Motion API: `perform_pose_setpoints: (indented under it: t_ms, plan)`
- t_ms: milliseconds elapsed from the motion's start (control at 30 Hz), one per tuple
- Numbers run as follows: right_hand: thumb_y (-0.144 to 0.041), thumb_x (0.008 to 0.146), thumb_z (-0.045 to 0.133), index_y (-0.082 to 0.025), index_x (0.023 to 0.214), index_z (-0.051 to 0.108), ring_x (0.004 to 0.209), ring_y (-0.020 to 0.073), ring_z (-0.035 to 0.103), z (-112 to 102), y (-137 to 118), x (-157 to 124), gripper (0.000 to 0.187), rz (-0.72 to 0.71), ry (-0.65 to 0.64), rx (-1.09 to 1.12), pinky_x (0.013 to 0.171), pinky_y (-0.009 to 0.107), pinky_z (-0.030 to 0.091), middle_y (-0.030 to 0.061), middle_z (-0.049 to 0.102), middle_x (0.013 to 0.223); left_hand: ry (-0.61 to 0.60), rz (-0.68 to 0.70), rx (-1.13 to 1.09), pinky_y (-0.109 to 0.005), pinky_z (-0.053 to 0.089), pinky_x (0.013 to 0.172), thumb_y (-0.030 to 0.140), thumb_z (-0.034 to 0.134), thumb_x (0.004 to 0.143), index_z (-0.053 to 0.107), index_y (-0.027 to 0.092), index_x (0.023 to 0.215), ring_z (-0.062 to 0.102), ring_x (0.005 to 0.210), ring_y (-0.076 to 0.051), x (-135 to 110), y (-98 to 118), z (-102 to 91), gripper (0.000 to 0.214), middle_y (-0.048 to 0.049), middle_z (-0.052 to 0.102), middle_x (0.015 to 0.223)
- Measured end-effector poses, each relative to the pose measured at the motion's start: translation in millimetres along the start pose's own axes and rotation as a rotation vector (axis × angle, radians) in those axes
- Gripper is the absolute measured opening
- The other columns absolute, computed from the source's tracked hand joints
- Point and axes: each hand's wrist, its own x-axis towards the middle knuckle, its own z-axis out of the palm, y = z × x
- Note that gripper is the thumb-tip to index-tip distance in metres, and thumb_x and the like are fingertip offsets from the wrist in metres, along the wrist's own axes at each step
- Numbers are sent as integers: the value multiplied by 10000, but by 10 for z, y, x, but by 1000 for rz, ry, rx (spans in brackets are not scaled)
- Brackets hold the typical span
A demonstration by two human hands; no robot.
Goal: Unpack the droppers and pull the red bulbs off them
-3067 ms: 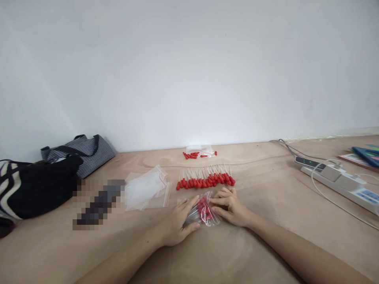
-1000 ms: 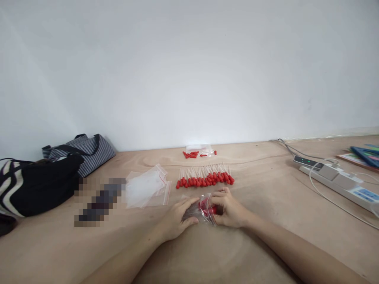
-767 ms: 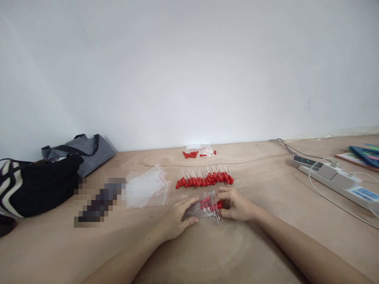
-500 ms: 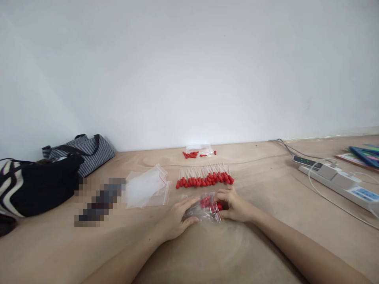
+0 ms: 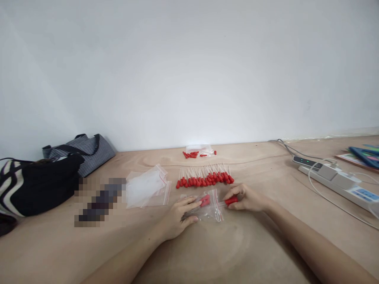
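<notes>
A clear zip bag (image 5: 209,213) with a red-edged mouth lies in front of me; a couple of red-headed pieces (image 5: 205,200) show through its plastic. My left hand (image 5: 182,215) grips the closed end of the bag, thumb below and fingers on top. Just right of the bag's mouth, my right hand (image 5: 241,199) pinches a red-headed stick (image 5: 231,200), its pale end pointing toward the opening. Whether more than one stick is in these fingers I cannot tell. Behind both hands lies a row of red-headed sticks (image 5: 204,180), pale points facing the wall.
Flat zip bags (image 5: 146,187) lie to the left. Small red pieces (image 5: 191,155) rest beside another bag (image 5: 198,149) near the wall. A power strip (image 5: 337,181) with cables stands at right. A striped bag (image 5: 91,154) and a black bag (image 5: 47,185) sit at far left.
My right hand has moved right, out of the bag's mouth, with the red-headed stick in its fingers. The left hand stays on the bag.
</notes>
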Motion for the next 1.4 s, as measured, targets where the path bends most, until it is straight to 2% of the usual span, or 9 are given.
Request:
perform_pose_setpoints:
  t_ms: [133,300,367,533,633,767,1000,1133,1400]
  plan:
    - [-336,615,703,-192,819,699,659,115,567,-125,104,-29,250,89,-8,217,596,228,450,16,626,763,-5,-10,-2,-454,265,1027,352,492,814,412,290,1259,340,1245,-223,-7,-23,4,457,-50,396,1347]
    - [-346,563,722,-181,743,706,664,135,579,-483,146,-188,245,217,64,235,633,253,469,22,661,735,-23,-32,14,-456,267,1026,365,480,820,398,300,1267,324,1254,-225,-34,-13,-42,459,-41,379,1358]
    - [-345,533,731,-172,760,706,691,157,593,-621,202,-251,286,293,215,241,662,269,478,38,677,752,-26,-34,21,-464,263,1027,373,475,821,392,312,1268,320,1256,-228,-41,-12,-54,459,-36,383,1356]
    - [-380,564,666,-164,791,695,730,189,627,-642,423,-203,314,471,856,161,638,264,490,69,688,814,-22,-48,12,-438,276,1029,375,488,812,425,305,1249,334,1249,-223,-42,-2,-59,447,-30,395,1348]
    - [-397,617,600,-137,845,686,674,208,636,-501,525,-95,357,561,1002,42,592,281,475,86,687,755,-22,-53,19,-422,286,1025,366,489,810,437,286,1244,345,1242,-218,-37,14,-63,445,-41,398,1346]
    - [-365,624,571,-135,821,690,689,234,633,-309,569,37,326,587,1036,-105,614,296,452,84,684,703,-17,-55,18,-430,295,1016,362,486,810,437,276,1246,346,1241,-221,-37,21,-70,447,-52,393,1349]
    - [-386,658,543,-168,736,682,695,205,617,-73,531,273,270,477,899,-269,636,279,440,77,681,764,-3,-38,-5,-449,292,1013,360,495,806,435,299,1243,351,1237,-227,-47,-7,-55,445,-41,398,1346]
    - [-464,728,474,-168,750,674,665,193,607,-57,500,297,358,454,841,-312,601,263,420,70,674,746,-4,-50,-18,-461,275,1021,366,497,805,421,299,1254,333,1247,-238,-43,-24,-41,460,-39,393,1349]
    - [-530,806,314,-185,547,602,581,187,559,-141,489,167,518,562,847,-393,551,257,332,32,576,518,23,-60,-31,-440,286,1024,354,510,795,389,268,1279,348,1237,-232,-55,40,-82,506,-45,420,1331]
